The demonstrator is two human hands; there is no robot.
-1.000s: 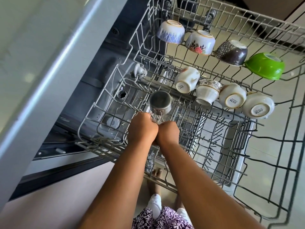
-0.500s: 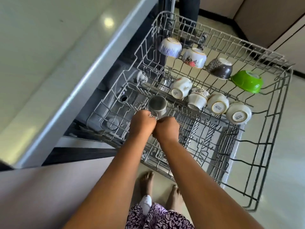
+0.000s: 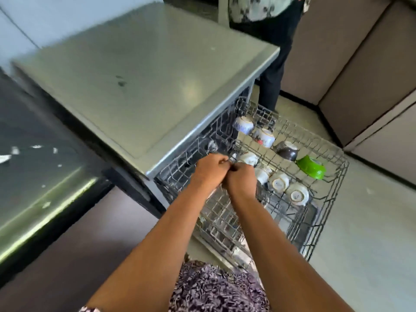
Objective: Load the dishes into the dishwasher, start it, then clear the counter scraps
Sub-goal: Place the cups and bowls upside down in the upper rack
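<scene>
The dishwasher's upper wire rack (image 3: 324, 212) is pulled out from under the steel dishwasher top (image 3: 146, 86). Its far row holds a blue patterned bowl (image 3: 243, 124), a floral bowl (image 3: 264, 137), a dark bowl (image 3: 287, 150) and a green bowl (image 3: 311, 167). White cups (image 3: 279, 182) lie on their sides in the nearer row. My left hand (image 3: 210, 168) and my right hand (image 3: 240, 180) are fists pressed together at the rack's left middle wires. A sliver of metal (image 3: 233, 156) shows between them. They hide the steel cup.
A dark counter (image 3: 45, 176) at the left carries small white scraps (image 3: 13, 152). Another person's dark trousers (image 3: 272, 70) stand just behind the rack. Beige cabinet doors (image 3: 360, 75) line the right, with pale floor (image 3: 371, 221) beside the rack.
The view has lifted and pulled back, bringing the dishwasher top, the counter and the other person into sight. My fists stay at the same rack spot and now cover the steel cup.
</scene>
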